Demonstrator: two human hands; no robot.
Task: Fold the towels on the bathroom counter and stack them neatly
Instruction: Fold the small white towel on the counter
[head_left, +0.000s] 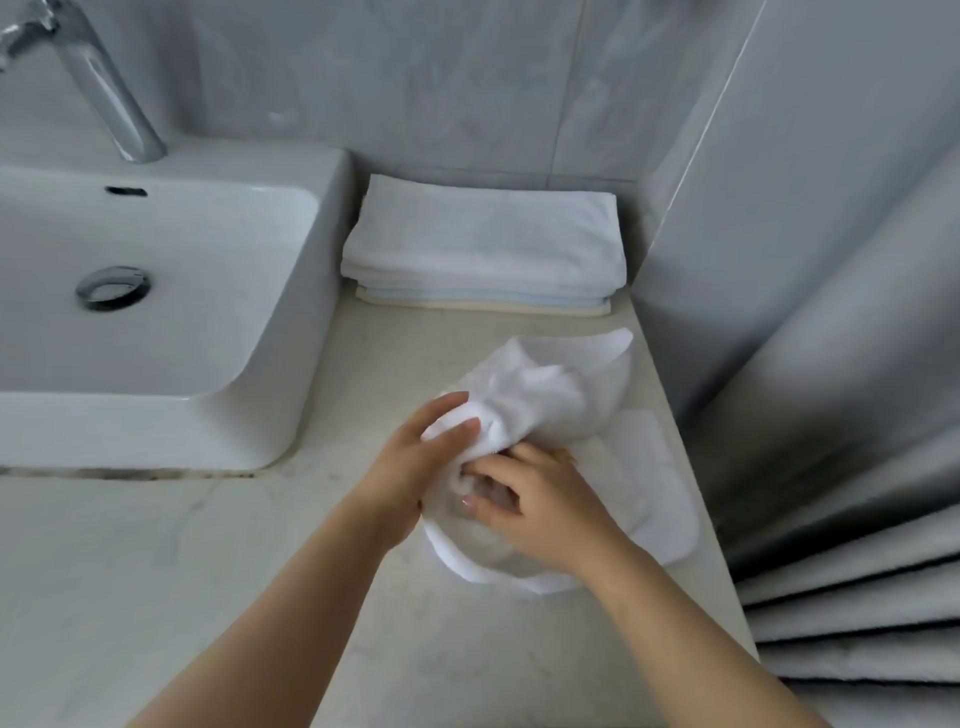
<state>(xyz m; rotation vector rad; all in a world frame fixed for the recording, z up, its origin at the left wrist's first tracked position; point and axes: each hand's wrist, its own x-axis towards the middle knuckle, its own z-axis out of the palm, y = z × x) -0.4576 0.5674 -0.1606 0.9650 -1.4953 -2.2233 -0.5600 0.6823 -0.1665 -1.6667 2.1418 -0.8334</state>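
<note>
Bathroom counter (208, 545), head view: my left hand (410, 457) and right hand (530, 504) both clutch the crumpled white towel (540, 395) before the folded stack (483, 244). Soft, limp, light; I'd take its corners.

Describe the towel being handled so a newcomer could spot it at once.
Right of the white sink, the counter holds a stack of folded towels against the back wall. In front of it lies the crumpled white towel, gripped by the left hand and right hand. Unlike the flat stack, it is bunched and unfolded.
</note>
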